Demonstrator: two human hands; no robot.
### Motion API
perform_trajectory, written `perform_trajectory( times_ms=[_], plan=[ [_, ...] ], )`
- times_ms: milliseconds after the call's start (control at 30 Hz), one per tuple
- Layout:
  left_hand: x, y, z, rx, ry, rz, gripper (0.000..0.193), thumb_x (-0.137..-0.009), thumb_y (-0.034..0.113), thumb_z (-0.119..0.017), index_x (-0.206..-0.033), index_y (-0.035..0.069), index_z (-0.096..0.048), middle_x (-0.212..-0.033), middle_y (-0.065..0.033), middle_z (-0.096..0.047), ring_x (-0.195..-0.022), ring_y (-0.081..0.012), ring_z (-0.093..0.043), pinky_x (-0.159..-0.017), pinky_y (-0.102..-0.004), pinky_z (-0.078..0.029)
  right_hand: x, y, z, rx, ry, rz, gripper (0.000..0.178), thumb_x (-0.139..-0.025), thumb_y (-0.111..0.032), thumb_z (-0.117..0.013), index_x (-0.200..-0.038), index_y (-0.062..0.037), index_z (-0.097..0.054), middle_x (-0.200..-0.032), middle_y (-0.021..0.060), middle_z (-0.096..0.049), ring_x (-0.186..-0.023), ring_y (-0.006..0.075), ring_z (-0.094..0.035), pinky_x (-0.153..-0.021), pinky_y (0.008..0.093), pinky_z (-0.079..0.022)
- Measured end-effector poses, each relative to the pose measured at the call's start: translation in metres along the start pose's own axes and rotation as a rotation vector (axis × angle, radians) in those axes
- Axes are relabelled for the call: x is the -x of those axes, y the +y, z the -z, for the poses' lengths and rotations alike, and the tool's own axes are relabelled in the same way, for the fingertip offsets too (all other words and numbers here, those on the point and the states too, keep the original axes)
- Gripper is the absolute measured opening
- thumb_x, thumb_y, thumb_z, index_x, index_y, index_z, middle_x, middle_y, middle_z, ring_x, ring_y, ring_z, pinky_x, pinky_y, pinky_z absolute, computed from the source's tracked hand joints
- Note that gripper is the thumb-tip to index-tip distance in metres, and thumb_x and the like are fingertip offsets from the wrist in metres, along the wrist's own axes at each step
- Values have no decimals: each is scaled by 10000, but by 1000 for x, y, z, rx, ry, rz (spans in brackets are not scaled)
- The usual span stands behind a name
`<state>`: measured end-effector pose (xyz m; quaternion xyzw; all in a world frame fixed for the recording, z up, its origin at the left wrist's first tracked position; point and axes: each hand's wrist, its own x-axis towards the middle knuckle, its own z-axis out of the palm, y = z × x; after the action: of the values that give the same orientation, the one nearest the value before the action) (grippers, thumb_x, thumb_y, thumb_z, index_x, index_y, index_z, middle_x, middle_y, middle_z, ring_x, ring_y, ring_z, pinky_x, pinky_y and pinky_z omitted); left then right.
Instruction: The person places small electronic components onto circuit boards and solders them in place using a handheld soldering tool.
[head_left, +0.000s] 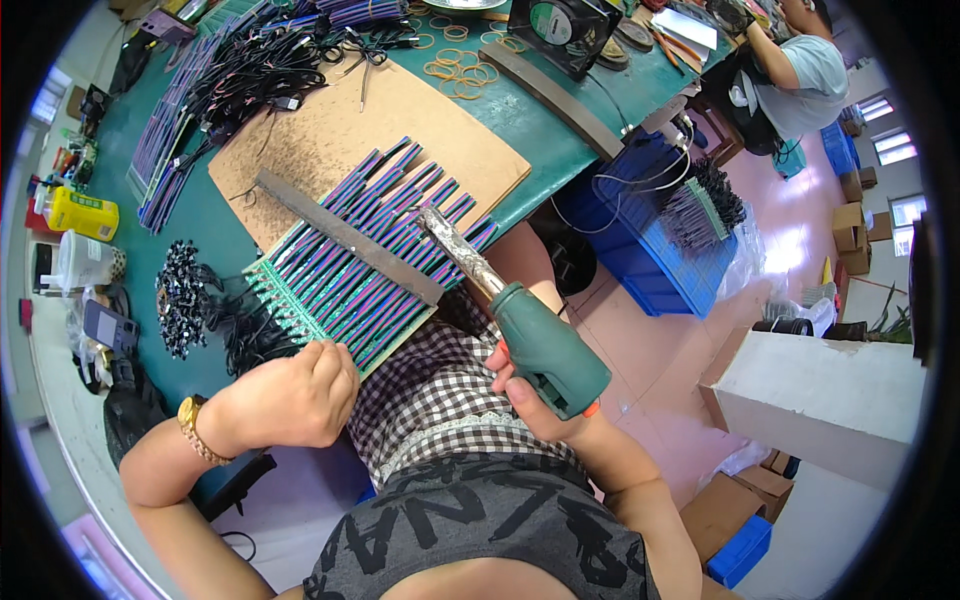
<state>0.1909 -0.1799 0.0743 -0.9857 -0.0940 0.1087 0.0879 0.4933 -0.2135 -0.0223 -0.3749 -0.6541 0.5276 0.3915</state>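
Note:
My right hand (pixel 535 405) is wrapped round the handle of a green heat gun (pixel 550 350). Its scorched metal nozzle (pixel 462 250) points up and left, over the right part of a row of shiny purple-blue strips (pixel 350 205). These strips lie side by side on a green circuit board panel (pixel 290 305), tilted at the table's near edge. Across them rests a dark flat metal bar (pixel 345 237). My left hand (pixel 290 395), with a gold watch at the wrist, is closed at the panel's lower left edge; its fingertips hide what they grip. Black cables (pixel 255 335) trail from that edge.
A brown board (pixel 290 130) lies under the strips on the green table (pixel 520 120). Bundled black cables (pixel 250 85), rubber bands (pixel 460 70), a second metal bar (pixel 550 100) and a fan (pixel 560 35) stand beyond. At right are a blue crate (pixel 650 240) and another person (pixel 800 80).

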Motion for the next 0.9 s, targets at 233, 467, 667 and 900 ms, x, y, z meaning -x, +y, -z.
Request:
perform_trajectory(
  times_ms=[233,467,667,900],
  plan=[
    [-12,8,-7,67,5,93,207,-737,165,-606,-819,-21,-649,-828,-132,-640,-743,-248,-609,-638,-317,-499,-33,-10,-11,-98,138,64,361,-850,-64,-631,-1186,-8,-511,-1018,104,-581,-812,138,-615,-729,263,-521],
    [21,-8,-32,316,466,979,325,-794,190,-724,-1024,-19,-630,-1037,-187,-646,-916,-356,-622,-811,-408,-512,-74,2,-25,377,290,459,522,-759,-12,-739,-1204,29,-470,-1054,158,-589,-868,310,-639,-728,344,-522],
    [28,-25,-20,668,248,1296,316,-775,102,-728,-1031,-50,-622,-984,-185,-651,-886,-304,-624,-802,-364,-489,-74,42,-32,519,318,435,521,-739,-83,-793,-1185,13,-540,-1183,146,-561,-983,277,-624,-916,440,-449],
    [71,-31,-2,1348,715,1341,233,-765,22,-694,-863,40,-483,-814,-1,-534,-710,-95,-536,-617,-254,-438,-90,38,-46,363,546,311,386,-805,-16,-716,-1113,5,-486,-944,85,-553,-789,227,-608,-861,414,-475]
  ],
)
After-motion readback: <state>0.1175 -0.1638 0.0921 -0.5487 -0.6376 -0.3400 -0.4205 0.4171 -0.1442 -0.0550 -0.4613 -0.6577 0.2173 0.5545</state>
